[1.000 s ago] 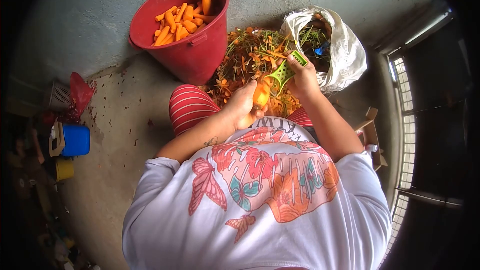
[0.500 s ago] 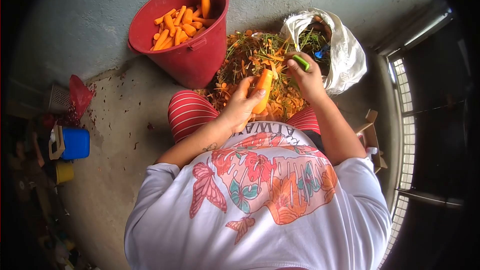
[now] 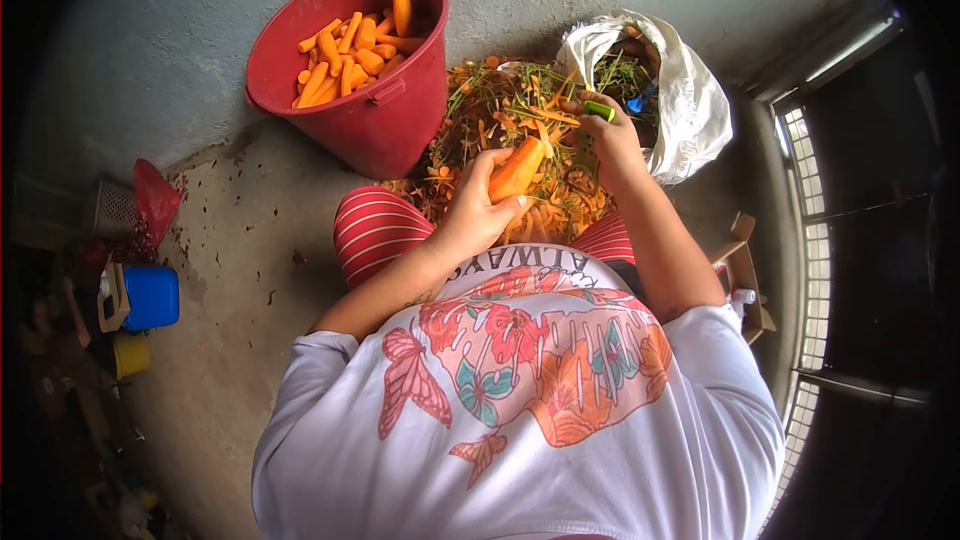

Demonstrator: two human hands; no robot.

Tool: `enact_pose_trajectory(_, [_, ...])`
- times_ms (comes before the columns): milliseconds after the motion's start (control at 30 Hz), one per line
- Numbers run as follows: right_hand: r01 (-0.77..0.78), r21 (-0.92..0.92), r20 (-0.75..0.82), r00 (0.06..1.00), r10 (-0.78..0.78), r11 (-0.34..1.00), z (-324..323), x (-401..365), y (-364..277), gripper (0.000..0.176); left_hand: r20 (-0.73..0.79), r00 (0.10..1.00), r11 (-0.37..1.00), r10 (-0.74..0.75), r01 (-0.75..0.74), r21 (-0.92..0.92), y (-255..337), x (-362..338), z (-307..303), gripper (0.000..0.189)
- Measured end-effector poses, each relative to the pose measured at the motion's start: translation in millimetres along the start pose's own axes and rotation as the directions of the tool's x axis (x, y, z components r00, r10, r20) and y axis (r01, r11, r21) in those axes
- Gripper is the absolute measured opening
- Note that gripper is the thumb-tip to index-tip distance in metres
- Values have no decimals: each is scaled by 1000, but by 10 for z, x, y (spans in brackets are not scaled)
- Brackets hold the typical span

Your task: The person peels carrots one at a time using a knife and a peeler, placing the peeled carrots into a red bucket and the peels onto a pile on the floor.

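My left hand (image 3: 483, 202) is wrapped round a peeled orange carrot (image 3: 517, 172), thumb at its near side and cut end pointing up and right. To the right, my right hand (image 3: 615, 145) grips a green-handled knife (image 3: 598, 111); what looks like its spotted blade hangs below the fingers, apart from the carrot. Beneath both hands spreads a heap of orange peelings and green stalks (image 3: 490, 130). Up and left stands a red bucket (image 3: 385, 130) with several peeled carrots (image 3: 340, 60) in it, one sticking up above the rim.
An open white sack (image 3: 700, 100) with greens and a blue scrap inside stands right of the heap. A cardboard box (image 3: 740, 260) sits by the right wall. On the left are a blue container (image 3: 151, 297), a yellow one (image 3: 131, 354) and a red bag (image 3: 156, 198).
My left hand has turned the carrot, which now leans further right. The knife in my right hand has tilted so its blade side shows lower. The view has shifted slightly.
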State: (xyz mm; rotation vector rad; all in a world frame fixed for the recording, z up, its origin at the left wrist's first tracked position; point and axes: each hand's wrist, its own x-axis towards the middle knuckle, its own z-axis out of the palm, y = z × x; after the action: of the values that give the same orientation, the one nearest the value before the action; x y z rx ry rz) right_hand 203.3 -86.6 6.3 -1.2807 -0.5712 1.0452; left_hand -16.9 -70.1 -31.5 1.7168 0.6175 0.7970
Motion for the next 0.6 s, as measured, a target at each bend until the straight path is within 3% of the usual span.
enact_pose_trajectory(100, [35,-180,302,953,21,983,24,-69,-49,32,4,999,994,-43,43,-103,11,35,-26,50])
enact_pose_trajectory(133, [-23,-150,395,915,81,988,78,-166,-118,31,29,998,994,-54,56,-96,-5,58,-35,49])
enact_pose_trajectory(167, [28,-196,427,902,59,980,139,-205,-88,27,55,996,993,-66,70,-91,-17,80,-33,49])
enact_pose_trajectory(200, [82,-241,458,888,39,967,195,-216,-70,24,-5,992,971,-124,121,-207,-20,105,-41,48])
enact_pose_trajectory(233, [89,-230,409,912,13,969,212,-123,21,17,-57,981,933,-187,159,-322,-17,141,-65,47])
enact_pose_trajectory(267, [-13,-73,269,963,32,997,256,-97,59,12,-100,961,880,-256,189,-435,-7,182,-76,46])
enact_pose_trajectory(300, [-85,57,242,968,68,995,284,-76,128,11,-233,934,765,-272,63,-641,46,251,-90,47])
enact_pose_trajectory(333, [-150,189,222,969,106,970,328,-64,185,10,-316,925,763,-210,-47,-644,-17,359,-129,45])
enact_pose_trajectory(367, [-168,196,205,970,128,966,388,-91,240,8,-312,906,695,-287,-27,-718,-57,436,-145,43])
enact_pose_trajectory(400, [-131,153,228,969,94,980,445,-75,346,10,-301,882,619,-363,-14,-786,-87,498,-161,43])
enact_pose_trajectory(467, [124,-192,417,908,-33,974,486,-22,469,14,-82,888,437,-452,140,-888,-293,591,-229,43])
enact_pose_trajectory(500, [141,-237,503,864,-3,961,453,77,551,22,33,877,336,-479,218,-916,-415,627,-269,44])
enact_pose_trajectory(600, [107,-634,136,990,-26,766,163,559,563,33,138,787,279,-602,368,-887,-707,728,-386,44])
